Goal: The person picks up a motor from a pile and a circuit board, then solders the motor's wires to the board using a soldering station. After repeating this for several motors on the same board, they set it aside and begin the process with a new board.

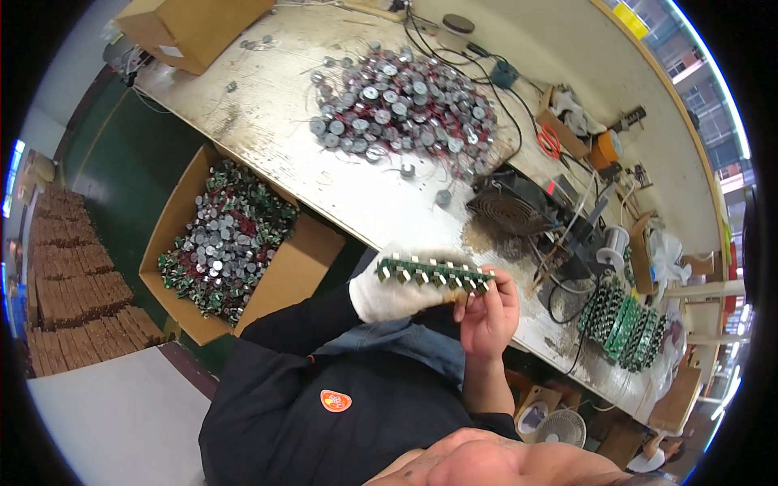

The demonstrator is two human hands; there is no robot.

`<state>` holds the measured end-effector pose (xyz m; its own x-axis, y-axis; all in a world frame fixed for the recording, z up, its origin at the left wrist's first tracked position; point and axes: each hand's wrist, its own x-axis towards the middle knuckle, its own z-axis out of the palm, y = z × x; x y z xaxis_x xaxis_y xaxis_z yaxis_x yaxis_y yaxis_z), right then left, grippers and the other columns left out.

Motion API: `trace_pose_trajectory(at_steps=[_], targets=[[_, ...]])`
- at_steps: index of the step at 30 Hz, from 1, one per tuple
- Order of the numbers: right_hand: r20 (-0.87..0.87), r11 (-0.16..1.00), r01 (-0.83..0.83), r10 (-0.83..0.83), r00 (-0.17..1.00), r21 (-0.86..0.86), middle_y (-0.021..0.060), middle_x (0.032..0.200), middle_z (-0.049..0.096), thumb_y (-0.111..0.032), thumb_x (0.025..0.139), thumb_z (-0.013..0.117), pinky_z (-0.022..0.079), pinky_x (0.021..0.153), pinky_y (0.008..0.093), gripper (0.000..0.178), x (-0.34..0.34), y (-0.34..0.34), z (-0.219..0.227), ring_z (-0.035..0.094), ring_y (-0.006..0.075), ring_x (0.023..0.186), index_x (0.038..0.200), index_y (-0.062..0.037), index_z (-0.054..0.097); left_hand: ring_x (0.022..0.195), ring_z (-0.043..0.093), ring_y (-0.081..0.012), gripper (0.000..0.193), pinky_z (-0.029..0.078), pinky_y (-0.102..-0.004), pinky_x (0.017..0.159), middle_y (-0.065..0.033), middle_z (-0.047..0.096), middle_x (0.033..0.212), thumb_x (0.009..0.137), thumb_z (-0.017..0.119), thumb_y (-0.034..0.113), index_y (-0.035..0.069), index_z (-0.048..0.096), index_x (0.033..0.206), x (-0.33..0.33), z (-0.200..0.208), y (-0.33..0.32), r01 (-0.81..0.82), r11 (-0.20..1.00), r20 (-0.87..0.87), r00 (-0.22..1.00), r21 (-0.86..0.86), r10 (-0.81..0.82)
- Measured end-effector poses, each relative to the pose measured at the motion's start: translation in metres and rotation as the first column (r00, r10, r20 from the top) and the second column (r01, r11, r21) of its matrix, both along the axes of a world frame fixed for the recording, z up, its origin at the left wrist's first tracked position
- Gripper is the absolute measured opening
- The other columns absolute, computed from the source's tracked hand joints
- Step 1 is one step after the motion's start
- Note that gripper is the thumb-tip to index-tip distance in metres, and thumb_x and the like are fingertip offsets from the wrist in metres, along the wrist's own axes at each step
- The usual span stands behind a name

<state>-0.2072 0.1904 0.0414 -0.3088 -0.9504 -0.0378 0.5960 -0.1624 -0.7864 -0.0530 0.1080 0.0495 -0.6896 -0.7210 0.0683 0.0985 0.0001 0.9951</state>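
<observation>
Just over the table's front edge I hold a long green circuit board strip (436,273) with a row of white block-shaped parts along it. My left hand (382,298), in a white glove, is closed around its left end and underside. Bare fingers of my right hand (491,314) pinch the strip's right end. Beyond my hands, a large heap of round silver discs with red wires (397,105) lies on the white table (308,182). A single loose disc (442,198) sits between the heap and my hands.
Left of me stands an open cardboard box (182,251) filled with wired discs and green boards. On the right are a black fan-like device (509,209), a wire spool (614,243), red-handled scissors (549,141) and stacked green board strips (624,328). Another carton (190,32) rests far left.
</observation>
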Motion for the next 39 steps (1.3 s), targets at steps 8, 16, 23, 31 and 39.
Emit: trace_pose_trajectory(at_steps=[8,16,23,31,39], targets=[[-0.128,0.998,0.058,-0.057,0.990,0.002,0.0087,0.074,0.060,-0.006,0.093,0.056,0.047,0.055,0.0265,0.007,0.005,-0.073,-0.020,0.059,0.0165,0.063,0.093,0.0011,0.055,0.080,0.061,-0.0101,0.021,0.048,-0.0251,0.071,-0.0050,0.069,0.090,0.085,0.066,0.012,0.001,0.069,0.102,0.001,-0.016,-0.062,-0.041,0.932,-0.144,0.984,0.360,0.100],[0.456,0.967,-0.250,0.203,0.867,0.044,0.0053,0.086,0.062,-0.033,0.100,0.042,0.037,0.048,0.0248,0.032,-0.002,-0.100,-0.030,0.048,0.0145,0.058,0.098,-0.0046,0.057,0.082,0.066,-0.0186,0.021,0.053,-0.0294,0.075,-0.0111,0.069,0.094,0.085,0.060,0.003,-0.003,0.065,0.105,-0.009,-0.039,-0.081,0.192,0.743,-0.420,0.898,0.642,0.131],[0.046,0.999,-0.004,0.002,0.999,0.040,0.0051,0.107,0.065,-0.028,0.101,0.045,0.045,0.085,0.0303,0.030,0.019,-0.102,-0.030,0.058,0.0132,0.096,0.108,-0.0027,0.060,0.087,0.064,-0.0130,0.027,0.050,-0.0260,0.077,-0.0070,0.069,0.100,0.082,0.065,0.000,-0.001,0.065,0.109,0.002,-0.022,-0.071,-0.126,0.902,-0.268,0.929,0.413,0.253],[0.503,0.980,-0.143,0.056,0.862,0.136,0.0057,0.103,0.061,-0.037,0.098,0.049,0.042,0.092,0.0341,0.036,0.029,-0.116,-0.014,0.055,0.0177,0.097,0.112,-0.0036,0.057,0.089,0.066,-0.0185,0.030,0.051,-0.0284,0.079,-0.0120,0.068,0.102,0.082,0.063,0.002,-0.004,0.063,0.111,0.005,-0.025,-0.080,-0.102,0.857,-0.307,0.907,0.506,0.289],[0.276,0.984,0.032,-0.080,0.958,0.176,0.0062,0.092,0.066,-0.006,0.088,0.064,0.050,0.069,0.0285,0.018,0.029,-0.125,-0.017,0.063,0.0154,0.080,0.105,-0.0024,0.059,0.092,0.066,-0.0189,0.031,0.053,-0.0302,0.082,-0.0097,0.067,0.104,0.082,0.062,-0.004,-0.002,0.062,0.113,0.008,-0.011,-0.082,-0.113,0.803,-0.298,0.891,0.585,0.343]])
